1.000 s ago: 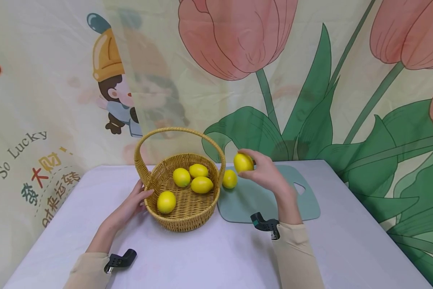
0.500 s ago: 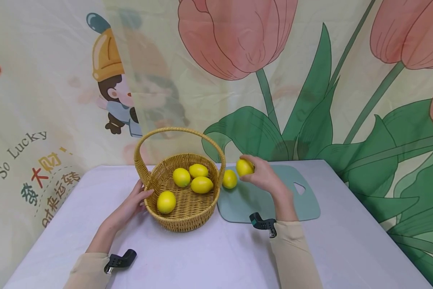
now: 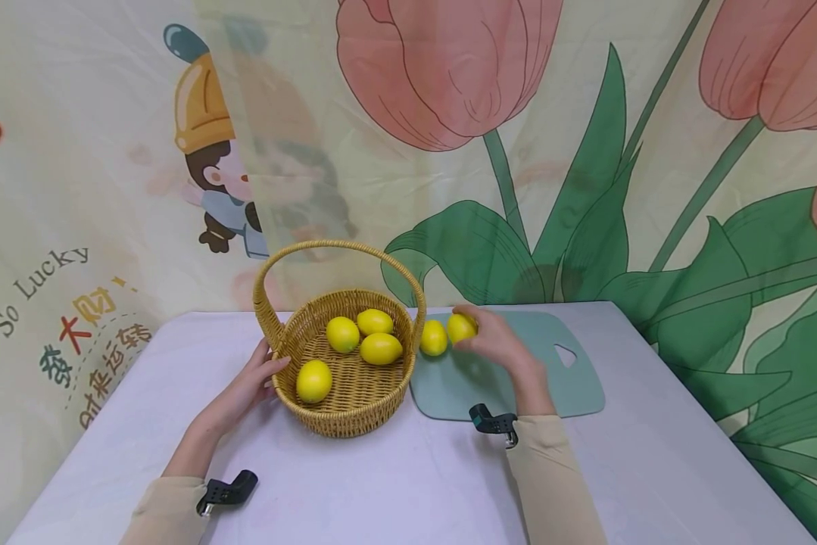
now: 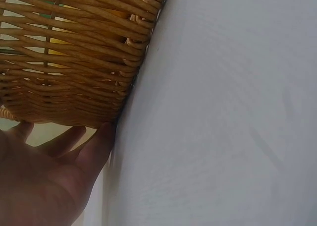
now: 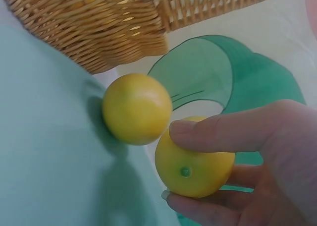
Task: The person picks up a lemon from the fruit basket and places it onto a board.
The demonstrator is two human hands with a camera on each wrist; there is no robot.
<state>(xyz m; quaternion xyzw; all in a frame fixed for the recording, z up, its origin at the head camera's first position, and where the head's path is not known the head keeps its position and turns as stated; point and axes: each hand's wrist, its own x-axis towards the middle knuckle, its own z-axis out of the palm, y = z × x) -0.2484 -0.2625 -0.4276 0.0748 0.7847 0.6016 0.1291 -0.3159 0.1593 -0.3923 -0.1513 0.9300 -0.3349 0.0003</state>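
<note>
My right hand [image 3: 503,344] holds a yellow lemon [image 3: 459,328] between thumb and fingers, low over the back left of the green cutting board [image 3: 449,393]. Beside it on the board lies another lemon [image 3: 433,338]; in the right wrist view the held lemon [image 5: 193,169] slightly overlaps this second lemon [image 5: 136,109]. A wicker basket [image 3: 350,424] with a tall hoop handle stands left of the board with several lemons inside. Against the basket's left side rests my left hand [image 3: 247,386]. In the left wrist view its extended fingertips [image 4: 104,132] touch the woven wall low down.
Both things stand on a table with a white cloth [image 3: 353,484]. A printed curtain [image 3: 463,174] with tulips hangs right behind the table's back edge. The basket's handle [image 3: 340,244] arches high above its rim, and its right side overlaps the board's left edge in the head view.
My right hand has come down toward the cutting board with its lemon, close to the lemon lying there. The left hand and the basket have stayed in place.
</note>
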